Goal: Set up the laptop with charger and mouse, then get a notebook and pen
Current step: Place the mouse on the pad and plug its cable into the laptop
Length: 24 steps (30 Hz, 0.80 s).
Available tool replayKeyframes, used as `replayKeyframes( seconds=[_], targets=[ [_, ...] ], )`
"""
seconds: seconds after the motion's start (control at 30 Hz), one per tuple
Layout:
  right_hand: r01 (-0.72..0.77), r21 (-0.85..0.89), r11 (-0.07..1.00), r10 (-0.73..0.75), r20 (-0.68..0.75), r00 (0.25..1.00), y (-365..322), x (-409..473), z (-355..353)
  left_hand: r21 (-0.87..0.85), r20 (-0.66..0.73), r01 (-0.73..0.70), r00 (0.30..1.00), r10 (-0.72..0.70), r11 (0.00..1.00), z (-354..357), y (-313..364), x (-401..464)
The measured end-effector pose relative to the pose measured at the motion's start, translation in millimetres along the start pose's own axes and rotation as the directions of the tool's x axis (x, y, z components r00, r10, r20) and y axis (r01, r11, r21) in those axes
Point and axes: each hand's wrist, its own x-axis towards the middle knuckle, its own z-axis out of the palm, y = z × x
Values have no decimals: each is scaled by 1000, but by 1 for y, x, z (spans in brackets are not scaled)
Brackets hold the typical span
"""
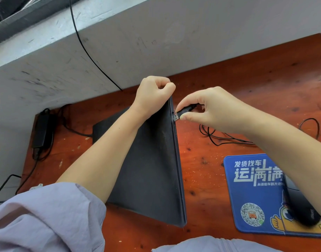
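Observation:
A closed dark laptop [152, 170] is tilted up on its left edge on the red-brown desk [206, 166]. My left hand [154, 93] grips its raised far right corner. My right hand [212, 108] pinches a black USB plug [177, 116] whose metal tip touches a port on the laptop's raised right side. The plug's thin black cable [219, 137] loops over the desk behind my right wrist. A black mouse [305, 206] sits on a blue mouse pad [257, 195] at the right, partly hidden by my right forearm. A black charger brick [41, 131] lies at the desk's left edge.
A grey scuffed wall [119, 51] rises just behind the desk, with a thin black wire [87, 51] running down it. The charger's cords [19, 182] trail off the left desk edge. My pale lilac sleeves [47, 219] fill the lower left.

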Motion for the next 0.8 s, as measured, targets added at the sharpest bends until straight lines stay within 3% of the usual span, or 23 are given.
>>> replayKeyframes(
  seconds=[0.23,0.53,0.8],
  targets=[
    [38,-20,999,-40,-108,993,0,-1,6,-19,-5,0,1000,0,1000,-3,0,1],
    [78,-121,990,-85,-48,995,-7,1,2,-30,-1,0,1000,0,1000,-1,-1,1],
    [91,-134,987,-114,-172,978,-5,-4,16,-15,-15,10,1000,-11,1000,-2,-2,4]
  ],
)
